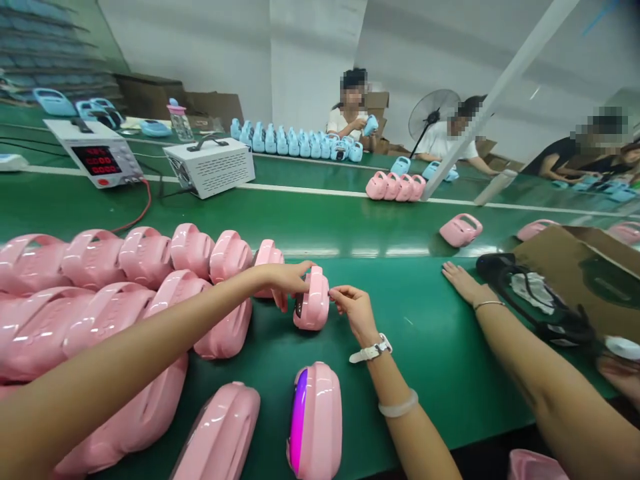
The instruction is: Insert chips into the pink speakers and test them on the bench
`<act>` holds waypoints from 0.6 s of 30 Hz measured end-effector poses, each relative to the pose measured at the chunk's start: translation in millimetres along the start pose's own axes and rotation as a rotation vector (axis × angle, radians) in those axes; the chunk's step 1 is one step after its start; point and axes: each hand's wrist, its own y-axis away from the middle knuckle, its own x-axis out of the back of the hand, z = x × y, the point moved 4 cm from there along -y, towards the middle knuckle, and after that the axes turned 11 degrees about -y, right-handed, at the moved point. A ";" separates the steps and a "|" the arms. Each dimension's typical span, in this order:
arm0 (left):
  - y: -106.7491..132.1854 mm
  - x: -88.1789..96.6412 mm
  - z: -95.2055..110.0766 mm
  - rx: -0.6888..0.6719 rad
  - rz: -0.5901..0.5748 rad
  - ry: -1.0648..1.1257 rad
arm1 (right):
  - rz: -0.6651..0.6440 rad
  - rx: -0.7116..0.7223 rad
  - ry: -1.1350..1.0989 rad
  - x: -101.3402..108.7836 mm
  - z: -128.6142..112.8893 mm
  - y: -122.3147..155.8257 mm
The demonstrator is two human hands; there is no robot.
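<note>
My left hand (289, 277) reaches across from the left and grips the top of a pink handled device (316, 303), which stands upright on the green table. At that device's right side, my right hand (354, 308), with a white watch at the wrist, has thumb and finger pinched together; whatever is between them is too small to make out. Nearer to me stands another pink device with a lit purple screen (299, 427). To its left is a further pink device (220, 433), tilted. Rows of similar pink devices (115, 320) fill the left side.
A co-worker's arm (520, 360) lies on the table at right, beside a black object (565, 333) and a cardboard box (585, 280). Beyond are a power supply (100, 157), a grey metal box (213, 163), blue devices (295, 141) and several people behind the far bench.
</note>
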 end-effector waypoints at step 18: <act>-14.9 -5.3 -10.8 -0.081 -0.093 0.232 | 0.031 -0.063 -0.193 -8.5 9.4 6.5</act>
